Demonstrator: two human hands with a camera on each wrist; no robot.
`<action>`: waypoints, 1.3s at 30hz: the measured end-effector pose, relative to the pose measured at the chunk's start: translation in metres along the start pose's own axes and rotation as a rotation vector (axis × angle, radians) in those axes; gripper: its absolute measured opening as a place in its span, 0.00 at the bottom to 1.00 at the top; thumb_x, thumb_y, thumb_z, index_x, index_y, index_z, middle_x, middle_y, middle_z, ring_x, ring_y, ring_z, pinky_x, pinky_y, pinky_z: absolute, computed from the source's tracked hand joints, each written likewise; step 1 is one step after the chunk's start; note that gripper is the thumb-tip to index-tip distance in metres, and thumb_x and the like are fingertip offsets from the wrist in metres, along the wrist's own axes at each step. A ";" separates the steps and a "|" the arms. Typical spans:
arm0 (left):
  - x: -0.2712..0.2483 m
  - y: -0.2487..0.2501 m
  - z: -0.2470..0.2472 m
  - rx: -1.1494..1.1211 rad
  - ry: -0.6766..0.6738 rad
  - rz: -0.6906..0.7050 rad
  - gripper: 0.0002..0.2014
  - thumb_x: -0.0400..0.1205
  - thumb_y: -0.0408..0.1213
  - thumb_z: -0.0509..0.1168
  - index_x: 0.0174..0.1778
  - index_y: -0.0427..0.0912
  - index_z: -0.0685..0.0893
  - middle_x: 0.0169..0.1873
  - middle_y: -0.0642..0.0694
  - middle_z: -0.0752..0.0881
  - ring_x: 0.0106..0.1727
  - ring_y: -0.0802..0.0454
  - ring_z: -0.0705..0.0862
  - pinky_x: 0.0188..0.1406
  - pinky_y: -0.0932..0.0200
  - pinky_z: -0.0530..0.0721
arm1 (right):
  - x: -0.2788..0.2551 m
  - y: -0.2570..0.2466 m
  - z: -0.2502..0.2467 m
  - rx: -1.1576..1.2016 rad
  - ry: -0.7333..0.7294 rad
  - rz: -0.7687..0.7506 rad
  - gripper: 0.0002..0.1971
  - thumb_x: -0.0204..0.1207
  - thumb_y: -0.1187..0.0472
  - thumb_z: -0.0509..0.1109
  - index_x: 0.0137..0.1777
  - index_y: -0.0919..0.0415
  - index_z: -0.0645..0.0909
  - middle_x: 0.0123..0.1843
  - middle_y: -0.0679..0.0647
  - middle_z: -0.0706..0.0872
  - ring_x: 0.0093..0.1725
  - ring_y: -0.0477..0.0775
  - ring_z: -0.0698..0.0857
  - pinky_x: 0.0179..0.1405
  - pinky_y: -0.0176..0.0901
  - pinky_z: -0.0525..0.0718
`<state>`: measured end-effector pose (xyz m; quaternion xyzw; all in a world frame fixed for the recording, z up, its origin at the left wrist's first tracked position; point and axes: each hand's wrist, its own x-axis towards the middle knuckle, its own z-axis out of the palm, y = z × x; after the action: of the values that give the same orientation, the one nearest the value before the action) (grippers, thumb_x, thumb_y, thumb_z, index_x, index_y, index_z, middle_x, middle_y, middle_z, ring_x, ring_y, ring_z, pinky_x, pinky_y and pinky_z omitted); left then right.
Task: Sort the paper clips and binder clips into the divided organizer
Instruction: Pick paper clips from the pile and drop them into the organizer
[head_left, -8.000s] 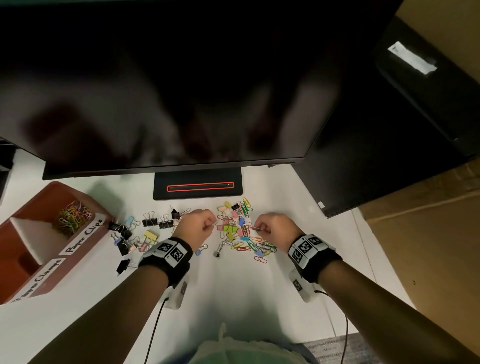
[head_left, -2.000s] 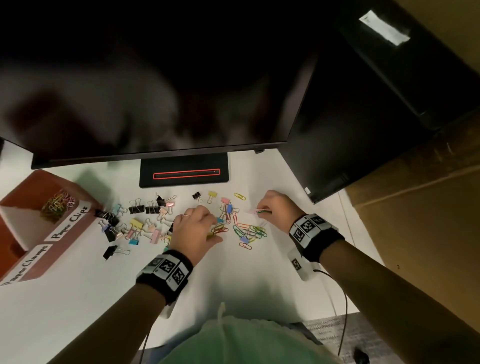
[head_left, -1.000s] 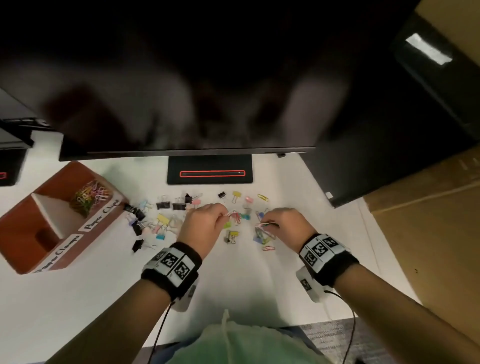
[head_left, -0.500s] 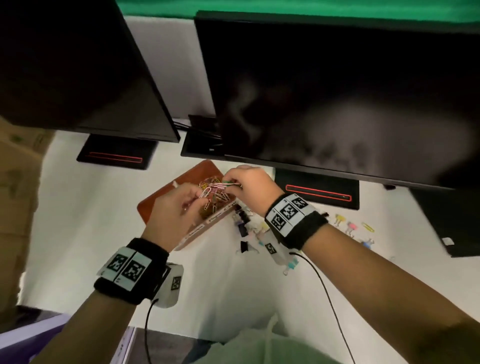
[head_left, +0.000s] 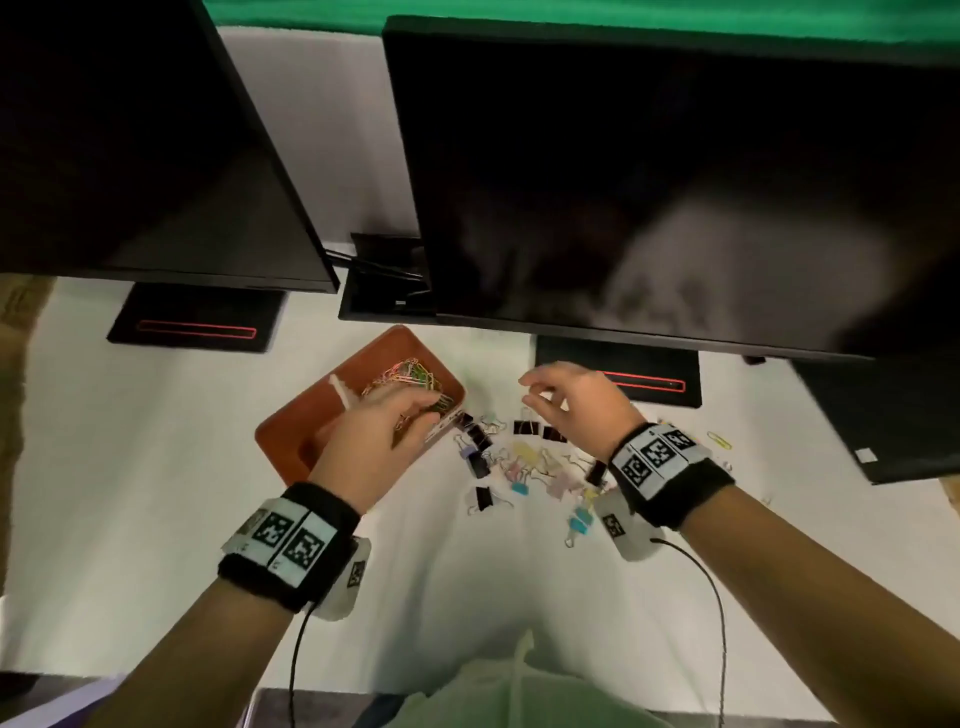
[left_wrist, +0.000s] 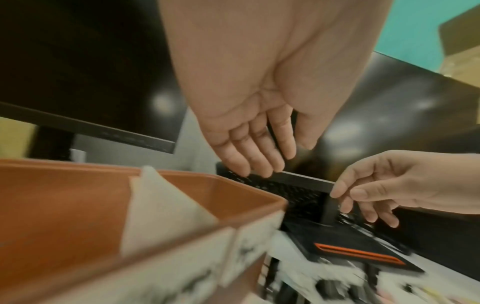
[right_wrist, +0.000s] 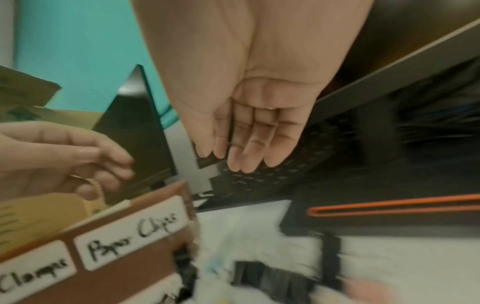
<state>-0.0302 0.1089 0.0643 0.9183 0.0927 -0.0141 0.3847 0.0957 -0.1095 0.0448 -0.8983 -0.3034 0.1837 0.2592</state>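
Observation:
The brown divided organizer (head_left: 291, 436) stands left of centre, with a white divider (left_wrist: 155, 205) and labels "Paper Clips" (right_wrist: 132, 232) and "Clamps" (right_wrist: 31, 275). A tangle of coloured paper clips (head_left: 410, 374) lies in its far compartment. My left hand (head_left: 421, 415) hovers over that compartment, its fingers (left_wrist: 259, 160) straight and empty. My right hand (head_left: 527, 392) hangs to the right of the organizer above the binder clips (head_left: 519, 462), its fingers (right_wrist: 241, 156) relaxed and empty. One yellow paper clip (head_left: 719, 440) lies beyond my right wrist.
Two dark monitors (head_left: 649, 182) overhang the back of the white desk (head_left: 130, 493), their black stands (head_left: 197, 327) behind the organizer and clips. A cable (head_left: 719, 623) trails from my right wristband. Black binder clips (right_wrist: 259, 277) lie close against the organizer's right end.
Half a second ago both hands pinched paper clips above the paper clip compartment. They have let go, and my right hand has drawn away to the right over the binder clips.

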 end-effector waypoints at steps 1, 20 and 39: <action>0.001 0.008 0.012 -0.012 -0.035 0.038 0.11 0.80 0.41 0.63 0.58 0.49 0.82 0.51 0.56 0.81 0.50 0.64 0.80 0.53 0.68 0.77 | -0.013 0.019 -0.006 -0.017 0.002 0.052 0.13 0.78 0.53 0.66 0.61 0.51 0.80 0.55 0.48 0.85 0.43 0.44 0.80 0.49 0.44 0.84; 0.034 0.158 0.280 0.195 -0.553 0.224 0.22 0.75 0.43 0.69 0.65 0.47 0.75 0.61 0.46 0.76 0.57 0.47 0.79 0.57 0.53 0.79 | -0.190 0.232 -0.036 -0.047 -0.164 0.291 0.31 0.63 0.50 0.79 0.68 0.50 0.76 0.64 0.53 0.75 0.62 0.55 0.74 0.65 0.44 0.73; 0.015 0.152 0.278 0.169 -0.304 0.140 0.17 0.74 0.33 0.69 0.60 0.44 0.79 0.59 0.47 0.77 0.57 0.52 0.77 0.61 0.56 0.79 | -0.157 0.246 -0.037 0.093 0.013 0.121 0.19 0.75 0.60 0.68 0.67 0.54 0.78 0.62 0.53 0.79 0.59 0.56 0.80 0.62 0.46 0.81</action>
<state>0.0244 -0.1906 -0.0254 0.9388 -0.0321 -0.1337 0.3158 0.1067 -0.3908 -0.0409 -0.9033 -0.2380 0.2070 0.2908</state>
